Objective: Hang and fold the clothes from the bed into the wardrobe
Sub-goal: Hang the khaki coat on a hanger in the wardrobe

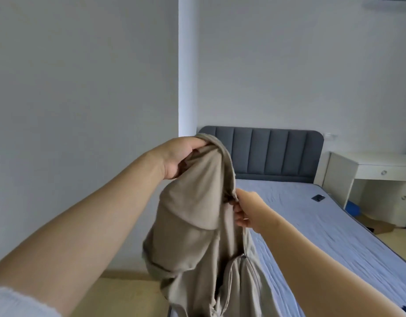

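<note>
A beige garment (197, 216) hangs in the air in front of me, over the near left corner of the bed (323, 225). My left hand (179, 156) grips its top edge, held high, with fingers curled into the cloth. Lower and to the right, my right hand (243, 209) pinches a fold along the garment's right edge. The cloth drops in loose folds past the bottom of the frame. The wardrobe is not in view.
The bed has a blue sheet and a dark grey padded headboard (270, 152). A small dark object (318, 197) lies on the sheet near the far right edge. A white desk with drawers (376, 177) stands beside the bed. Plain walls are left and behind.
</note>
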`<state>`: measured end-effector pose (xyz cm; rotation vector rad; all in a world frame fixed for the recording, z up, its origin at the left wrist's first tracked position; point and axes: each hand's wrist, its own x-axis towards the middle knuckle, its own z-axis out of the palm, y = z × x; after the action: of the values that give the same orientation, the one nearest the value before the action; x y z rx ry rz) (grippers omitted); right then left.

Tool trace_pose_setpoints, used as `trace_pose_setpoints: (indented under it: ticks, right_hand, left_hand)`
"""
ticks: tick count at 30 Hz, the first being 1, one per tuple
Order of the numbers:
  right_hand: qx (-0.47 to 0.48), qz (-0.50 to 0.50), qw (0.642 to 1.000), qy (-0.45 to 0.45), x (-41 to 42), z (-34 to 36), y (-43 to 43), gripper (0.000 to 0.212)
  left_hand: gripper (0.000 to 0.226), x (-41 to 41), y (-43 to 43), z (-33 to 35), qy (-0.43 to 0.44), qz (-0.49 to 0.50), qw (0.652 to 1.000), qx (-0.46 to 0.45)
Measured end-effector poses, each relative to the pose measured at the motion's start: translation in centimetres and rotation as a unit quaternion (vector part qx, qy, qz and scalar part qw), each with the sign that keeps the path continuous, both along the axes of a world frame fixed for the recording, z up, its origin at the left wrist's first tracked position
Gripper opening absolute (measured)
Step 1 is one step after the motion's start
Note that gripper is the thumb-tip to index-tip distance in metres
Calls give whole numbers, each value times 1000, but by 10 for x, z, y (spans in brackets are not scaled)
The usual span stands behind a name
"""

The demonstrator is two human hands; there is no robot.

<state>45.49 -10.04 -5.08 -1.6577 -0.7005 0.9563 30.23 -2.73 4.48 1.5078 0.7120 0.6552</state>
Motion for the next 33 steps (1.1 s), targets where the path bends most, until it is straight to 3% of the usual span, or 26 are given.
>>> trace_pose_setpoints:
  ticks: [3,5,8,11,13,15,18,23,24,26,28,29,30,32,33]
  right_hand:
    - [115,-43,992,-11,4,-2,1,20]
    - [179,23,983,44,5,2,0,31]
    - [173,168,965,104,-2,8,-2,49]
    - [108,145,981,70,-6,7,0,54]
    - [84,127,988,39,-6,3,-2,52]
    - [79,159,984,-8,-11,1,-5,42]
    - [139,160,974,-79,-20,6,-6,20]
    - [262,-1,960,-96,-11,15,-8,27]
    - [267,-10,956,-118,-11,14,-9,28]
    - [274,-13,950,-150,-13,7,-10,32]
    - [276,-17,952,-135,-15,-3,-9,35]
    - [267,-11,955,-127,-17,-7,-8,33]
    - [253,5,960,-118,-21,-10,-7,29]
    - [218,59,971,-83,-30,-11,-6,20]
    - [189,83,975,-85,-34,-11,-6,27]
  left_hand:
    - [16,-5,2,-4,13,-57,998,13]
    - [18,-5,5,-10,31,-105,994,20]
    - [24,-5,6,-17,74,-215,973,45]
    - [38,-12,15,-16,196,-236,944,120]
    - [44,-13,22,-15,310,-121,908,254]
    - [41,-10,26,-22,367,56,845,384]
    - [38,-7,29,-44,309,251,795,458]
    - [16,-34,30,-102,231,370,761,480]
    - [15,-41,31,-112,229,384,767,460]
    - [15,-46,31,-119,198,409,833,314]
    - [18,-38,27,-100,94,428,898,40]
    - [23,-33,21,-86,18,412,905,-103]
    - [26,-29,14,-74,-35,387,901,-192]
    - [26,-21,6,-57,-56,353,910,-211]
    - [27,-16,1,-50,-47,340,918,-200]
